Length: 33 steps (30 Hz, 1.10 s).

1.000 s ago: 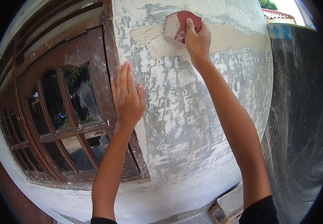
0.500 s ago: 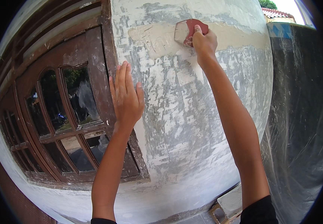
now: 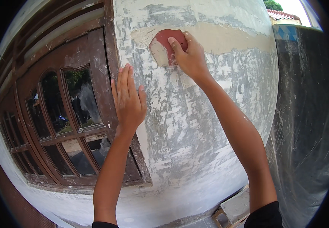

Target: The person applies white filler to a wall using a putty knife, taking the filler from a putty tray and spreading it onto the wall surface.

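Note:
My right hand (image 3: 190,57) grips a flat red scraper (image 3: 174,38), thumb on its near face. Pale putty coats the scraper's left part, and the blade lies against the wall over a beige putty band (image 3: 225,37). Around the band, the wall (image 3: 195,114) is grey with patchy white smears. My left hand (image 3: 128,100) rests flat with fingers stretched upward, at the border between the wall and the brown wooden window frame (image 3: 113,49). It holds nothing.
Left of my hands is a brown wooden window (image 3: 73,102) with glass panes, its frame smeared white. Dark plastic sheeting (image 3: 305,114) hangs at the right. Low down by my right forearm sits a putty-stained box-like object (image 3: 234,207), partly hidden.
My right hand has moved the scraper left and slightly down along the beige band, toward the window. More of the scraper's red face shows. The left hand stays in place.

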Tool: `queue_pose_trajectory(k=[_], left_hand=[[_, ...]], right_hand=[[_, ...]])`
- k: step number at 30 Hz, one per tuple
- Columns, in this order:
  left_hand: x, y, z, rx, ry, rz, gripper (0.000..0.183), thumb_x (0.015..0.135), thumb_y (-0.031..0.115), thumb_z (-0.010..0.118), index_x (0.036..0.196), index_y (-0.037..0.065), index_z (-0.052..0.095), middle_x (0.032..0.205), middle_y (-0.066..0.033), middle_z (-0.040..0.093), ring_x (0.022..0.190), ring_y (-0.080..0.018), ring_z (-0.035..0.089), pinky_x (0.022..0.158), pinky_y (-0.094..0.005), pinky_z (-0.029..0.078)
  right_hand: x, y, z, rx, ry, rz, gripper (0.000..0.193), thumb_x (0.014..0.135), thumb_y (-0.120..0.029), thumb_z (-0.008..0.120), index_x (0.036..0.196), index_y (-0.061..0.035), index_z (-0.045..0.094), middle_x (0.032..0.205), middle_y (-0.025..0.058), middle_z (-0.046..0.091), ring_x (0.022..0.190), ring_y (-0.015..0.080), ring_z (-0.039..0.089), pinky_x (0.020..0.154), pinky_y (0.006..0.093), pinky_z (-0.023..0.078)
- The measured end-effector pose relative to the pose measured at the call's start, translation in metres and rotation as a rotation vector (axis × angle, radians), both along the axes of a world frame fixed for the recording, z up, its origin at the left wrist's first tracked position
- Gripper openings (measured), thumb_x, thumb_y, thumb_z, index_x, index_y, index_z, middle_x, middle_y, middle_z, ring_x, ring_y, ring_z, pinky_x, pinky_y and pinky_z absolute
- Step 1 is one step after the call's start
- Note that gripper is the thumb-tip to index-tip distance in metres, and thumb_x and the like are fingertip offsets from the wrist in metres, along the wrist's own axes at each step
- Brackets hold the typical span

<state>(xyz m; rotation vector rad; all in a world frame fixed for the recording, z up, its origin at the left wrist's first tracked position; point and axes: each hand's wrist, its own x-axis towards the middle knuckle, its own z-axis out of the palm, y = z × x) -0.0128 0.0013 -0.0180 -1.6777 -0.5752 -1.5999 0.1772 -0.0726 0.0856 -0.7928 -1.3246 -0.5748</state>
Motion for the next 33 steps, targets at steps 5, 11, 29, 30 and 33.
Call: queue_pose_trajectory(k=[5, 11, 29, 30, 33], left_hand=[[-0.001, 0.000, -0.001, 0.005, -0.008, 0.008, 0.057, 0.100, 0.016, 0.049, 0.153, -0.001, 0.035, 0.157, -0.0144, 0.038, 0.149, -0.0319, 0.032, 0.122, -0.0552, 0.020], [0.000, -0.001, -0.001, -0.002, 0.005, 0.010, 0.057, 0.100, 0.016, 0.049, 0.153, -0.001, 0.035, 0.157, -0.0152, 0.038, 0.149, -0.0329, 0.032, 0.122, -0.0558, 0.020], [-0.002, -0.001, -0.001, 0.000, 0.002, 0.015, 0.056, 0.102, 0.017, 0.047, 0.153, -0.001, 0.034, 0.159, -0.0146, 0.036, 0.149, -0.0328, 0.031, 0.122, -0.0550, 0.019], [-0.002, 0.000, -0.002, -0.010, 0.001, 0.004, 0.056, 0.102, 0.017, 0.046, 0.153, 0.000, 0.033, 0.159, -0.0145, 0.036, 0.150, -0.0323, 0.030, 0.122, -0.0544, 0.019], [0.004, 0.000, 0.000, -0.012, 0.008, -0.012, 0.056, 0.102, 0.018, 0.045, 0.154, 0.001, 0.033, 0.159, -0.0144, 0.035, 0.150, -0.0317, 0.029, 0.122, -0.0539, 0.018]], right_hand=[[0.013, -0.004, 0.013, 0.075, 0.516, 0.373, 0.035, 0.097, -0.029, 0.066, 0.105, 0.0056, 0.062, 0.090, 0.0247, 0.070, 0.085, 0.0394, 0.070, 0.081, 0.0456, 0.054], [0.016, 0.000, 0.010, 0.027, 0.224, 0.038, 0.032, 0.099, -0.026, 0.062, 0.104, 0.0057, 0.062, 0.090, 0.0236, 0.071, 0.082, 0.0363, 0.071, 0.076, 0.0420, 0.055], [0.021, -0.001, 0.009, 0.068, 0.490, 0.204, 0.037, 0.098, -0.030, 0.064, 0.104, 0.0061, 0.063, 0.097, 0.0237, 0.070, 0.087, 0.0389, 0.069, 0.086, 0.0457, 0.052], [0.023, -0.005, 0.014, 0.113, 0.638, 0.400, 0.037, 0.098, -0.031, 0.064, 0.104, 0.0061, 0.064, 0.099, 0.0241, 0.071, 0.088, 0.0396, 0.069, 0.088, 0.0461, 0.052], [0.017, 0.007, 0.001, 0.162, 0.330, 0.219, 0.032, 0.100, -0.026, 0.062, 0.104, 0.0056, 0.063, 0.097, 0.0223, 0.071, 0.080, 0.0330, 0.071, 0.074, 0.0392, 0.057]])
